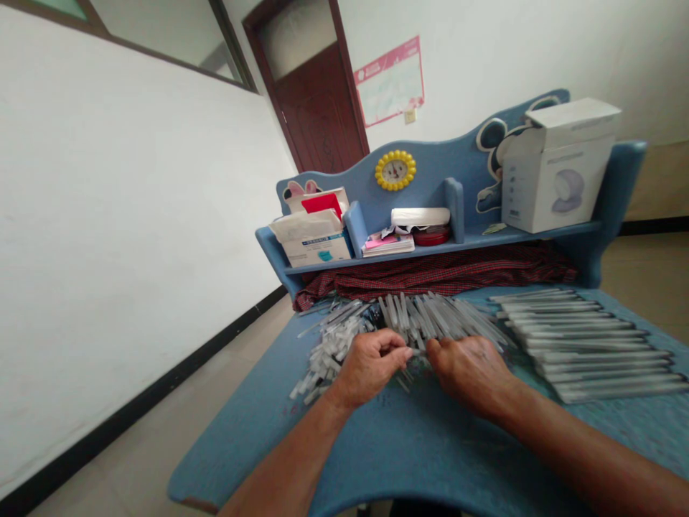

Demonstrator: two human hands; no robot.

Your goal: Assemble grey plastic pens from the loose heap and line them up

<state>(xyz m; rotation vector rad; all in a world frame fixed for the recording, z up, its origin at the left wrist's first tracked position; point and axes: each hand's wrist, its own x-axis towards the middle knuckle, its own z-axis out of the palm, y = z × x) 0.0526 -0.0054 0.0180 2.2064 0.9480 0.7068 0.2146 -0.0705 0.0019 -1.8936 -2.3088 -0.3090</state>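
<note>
My left hand (374, 365) is closed in a pinch on a small translucent pen part (416, 352), which points toward my right hand. My right hand (469, 368) is closed just beside it, its fingertips curled down; whatever they grip is hidden. Left of my left hand lies a loose heap of short whitish pen caps (329, 352). Behind both hands spreads a pile of clear pen barrels (438, 316). To the right, finished-looking pens (586, 341) with frosted bodies and dark ends lie side by side in a stack.
The blue desk (430, 452) has a raised shelf (484, 240) at its back. On it stand a white carton (560, 172), a mask box (317, 248), booklets (388, 245) and a red round case (430, 235). A checked cloth (441, 276) lies bunched beneath the shelf.
</note>
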